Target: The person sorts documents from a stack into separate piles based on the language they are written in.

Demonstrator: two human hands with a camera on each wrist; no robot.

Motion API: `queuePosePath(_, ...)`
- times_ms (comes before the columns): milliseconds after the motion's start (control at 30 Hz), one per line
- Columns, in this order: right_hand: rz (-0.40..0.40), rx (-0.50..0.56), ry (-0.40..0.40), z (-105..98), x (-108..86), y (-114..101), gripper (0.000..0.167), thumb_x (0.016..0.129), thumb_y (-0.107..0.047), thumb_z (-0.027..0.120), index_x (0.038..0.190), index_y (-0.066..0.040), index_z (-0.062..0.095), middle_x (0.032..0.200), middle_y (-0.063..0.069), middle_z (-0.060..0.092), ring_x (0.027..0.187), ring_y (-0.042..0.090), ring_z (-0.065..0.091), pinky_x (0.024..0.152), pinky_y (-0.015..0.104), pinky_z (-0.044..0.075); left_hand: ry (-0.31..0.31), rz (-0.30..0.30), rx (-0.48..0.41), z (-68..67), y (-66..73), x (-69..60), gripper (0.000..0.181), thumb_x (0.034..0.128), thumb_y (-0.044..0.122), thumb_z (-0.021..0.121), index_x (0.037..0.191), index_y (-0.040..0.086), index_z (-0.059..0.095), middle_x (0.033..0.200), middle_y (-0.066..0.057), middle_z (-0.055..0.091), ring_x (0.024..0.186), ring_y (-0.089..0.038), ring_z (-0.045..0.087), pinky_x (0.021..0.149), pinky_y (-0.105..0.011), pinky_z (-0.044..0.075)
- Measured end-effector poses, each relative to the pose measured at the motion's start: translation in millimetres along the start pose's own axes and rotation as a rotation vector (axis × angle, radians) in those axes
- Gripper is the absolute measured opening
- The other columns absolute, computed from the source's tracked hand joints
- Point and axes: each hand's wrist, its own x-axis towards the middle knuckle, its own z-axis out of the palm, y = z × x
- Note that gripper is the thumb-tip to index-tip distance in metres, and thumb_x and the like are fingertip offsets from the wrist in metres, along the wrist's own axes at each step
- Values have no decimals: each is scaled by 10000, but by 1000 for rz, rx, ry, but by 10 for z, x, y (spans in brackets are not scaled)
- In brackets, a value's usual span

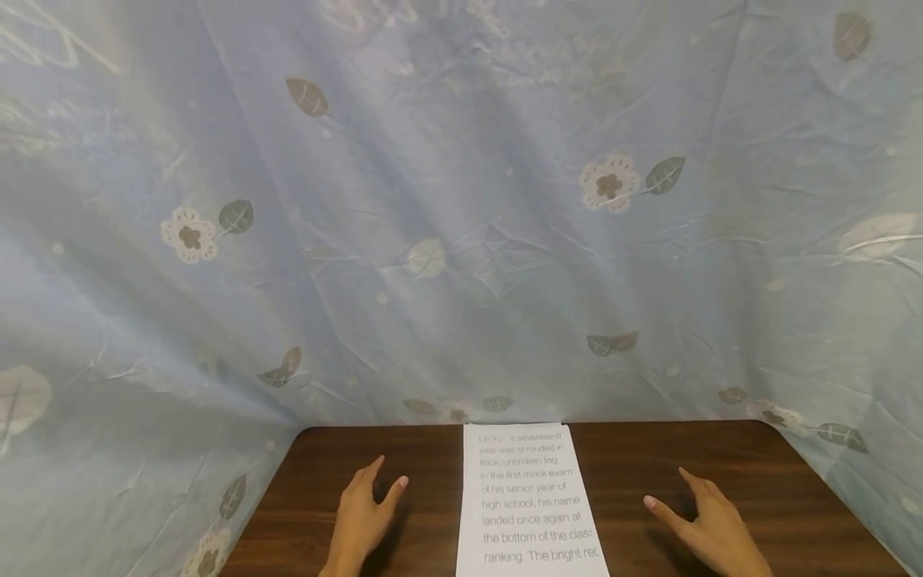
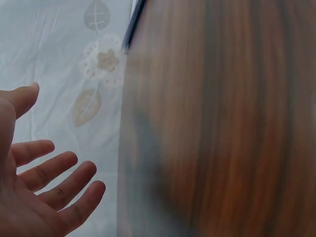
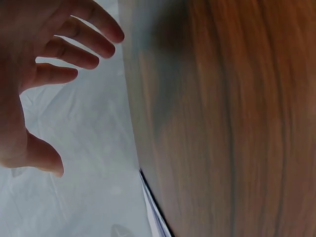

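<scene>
In the head view a white printed sheet lies on the dark wooden table between the two hands. To its left the left hand is held with thumb and fingers spread, touching nothing. On the other side is the right hand, its thumb apart from its fingers and nothing in it. The left wrist view has the left hand with all fingers apart and empty. Spread and empty too is the right hand in the right wrist view, where a sliver of the paper's edge shows.
The brown wooden table has rounded far corners. A pale blue curtain with leaves and flowers hangs right behind its far edge and around both sides. The sheet reaches back to that edge.
</scene>
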Motion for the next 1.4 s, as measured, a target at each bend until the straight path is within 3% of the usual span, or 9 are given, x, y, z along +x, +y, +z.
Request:
queuePosePath(133,3,55,27,67,18,-49,1014,1025,-620,600,1541,211,335,1432,452,519,1145,528,682,904,665,604,0,-18,-50,136,38,5,690,1018,446,718,1516,-4,558,1413,-279,644,1126,-397,717,929,-577,621)
queuePosePath(267,35,126,51,140,37,-118,960,1022,-604,623,1528,181,401,1372,354,629,1066,358,738,866,562,638,0,-17,-107,259,116,14,660,1014,440,725,1485,-4,592,1315,-227,701,993,-242,725,835,-462,637)
queuePosePath(433,61,204,76,239,77,-257,905,1014,-620,632,1511,122,488,1307,233,717,1024,262,745,834,482,644,-1,-6,-190,363,272,49,636,1013,421,731,1468,-6,608,1243,-194,731,931,-170,697,774,-350,619)
queuePosePath(667,46,286,85,379,83,-398,779,1034,-546,645,1465,97,566,1227,200,762,738,137,741,861,505,642,-16,-12,-265,521,413,56,635,1018,421,719,1440,-43,620,1138,-116,742,889,-138,676,725,-258,589)
queuePosePath(967,45,443,96,481,120,-569,553,1013,-356,731,1375,58,667,1046,83,759,765,135,713,660,269,631,-57,-10,-282,688,512,90,602,1032,429,688,1404,-43,652,1147,-175,770,929,-229,727,785,-388,631)
queuePosePath(1133,53,486,82,536,133,-654,503,1007,-301,737,1355,58,680,993,75,728,755,146,693,651,266,633,-67,-20,-292,743,545,102,564,1033,410,689,1390,-27,672,1176,-213,774,1063,-359,746,887,-518,631)
queuePosePath(1400,33,467,62,637,145,-751,441,1007,-246,726,1302,81,701,906,58,724,700,157,671,611,266,608,-98,-36,-288,850,570,62,519,1029,375,697,1341,-39,701,1187,-233,768,1090,-390,746,900,-523,631)
